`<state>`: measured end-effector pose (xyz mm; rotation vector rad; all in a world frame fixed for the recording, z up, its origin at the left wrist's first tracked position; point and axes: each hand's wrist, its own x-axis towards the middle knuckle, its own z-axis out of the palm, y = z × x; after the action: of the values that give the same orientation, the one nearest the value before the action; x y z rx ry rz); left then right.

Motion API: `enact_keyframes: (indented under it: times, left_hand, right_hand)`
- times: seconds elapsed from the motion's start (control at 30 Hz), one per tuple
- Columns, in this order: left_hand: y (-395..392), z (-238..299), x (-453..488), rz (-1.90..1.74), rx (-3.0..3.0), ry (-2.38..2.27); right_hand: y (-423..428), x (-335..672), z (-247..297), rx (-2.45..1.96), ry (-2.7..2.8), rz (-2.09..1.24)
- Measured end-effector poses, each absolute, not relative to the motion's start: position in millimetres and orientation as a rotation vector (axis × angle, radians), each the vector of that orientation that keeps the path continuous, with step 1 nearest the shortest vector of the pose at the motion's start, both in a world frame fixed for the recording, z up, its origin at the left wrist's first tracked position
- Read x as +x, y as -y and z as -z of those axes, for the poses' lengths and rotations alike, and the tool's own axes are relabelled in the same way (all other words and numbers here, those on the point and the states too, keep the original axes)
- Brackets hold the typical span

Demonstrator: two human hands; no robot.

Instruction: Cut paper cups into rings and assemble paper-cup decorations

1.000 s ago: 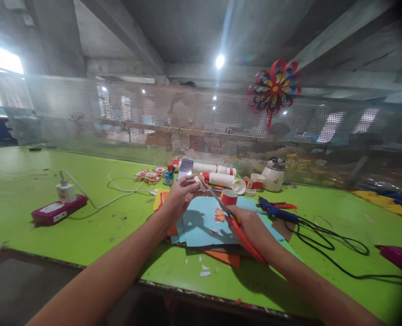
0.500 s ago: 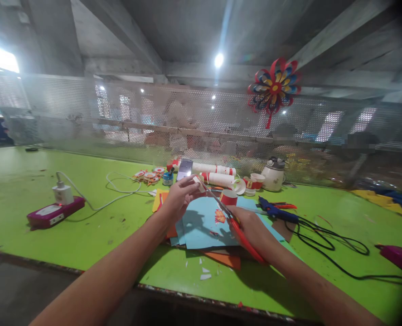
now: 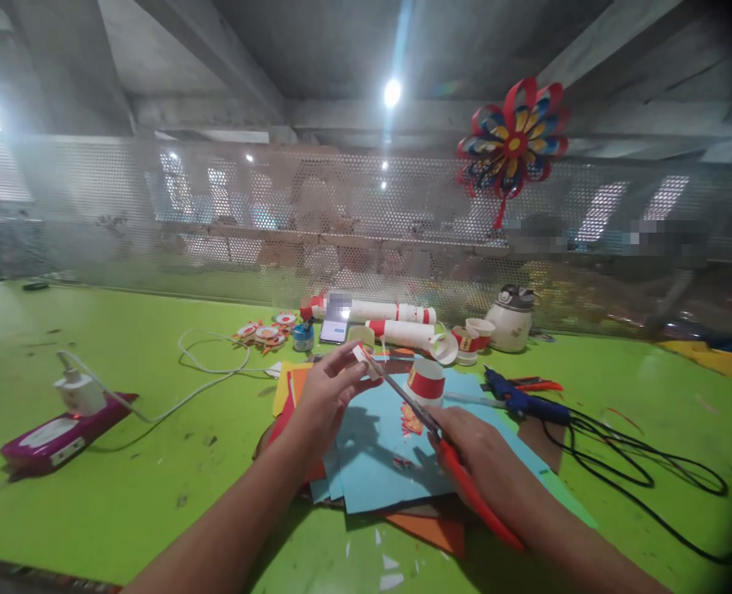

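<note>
left grip point(image 3: 330, 394): pinched tight on a small white-and-red piece point(image 3: 361, 355), raised above the blue paper point(image 3: 371, 487)
right grip point(image 3: 480, 445): curled around red-handled scissors point(image 3: 474, 492), blade tips at the piece
cup point(image 3: 426, 383): on the paper, near the blades

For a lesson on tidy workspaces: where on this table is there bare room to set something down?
Apart from specks, the green tabletop is free between purple power strip and left forearm, and between white jug and yellow sheets. Crowded: the middle, where light-blue paper, paper cup and glue gun are close to the right hand and scissors.
</note>
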<state>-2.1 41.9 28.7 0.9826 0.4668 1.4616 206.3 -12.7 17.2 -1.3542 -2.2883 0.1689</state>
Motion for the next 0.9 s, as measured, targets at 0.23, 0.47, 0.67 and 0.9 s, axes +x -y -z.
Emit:
enact_keyframes:
  times: [0.23,0.47,0.67,0.9]
  left_hand:
    - [-38,-32,-1,-1.431,0.948,-0.525]
    - [-37,-36,-1,-1.419,0.947,-0.580]
    - [-37,-37,0,-1.431,0.933,-0.592]
    - [-35,-37,1,-1.439,0.907,-0.599]
  right_hand:
    - [19,205,-18,-1.500,2.258,-0.178]
    - [22,202,-18,-1.542,2.248,-0.202]
    - [25,203,-18,-1.473,2.211,-0.126]
    - [24,202,-18,-1.473,2.229,-0.167]
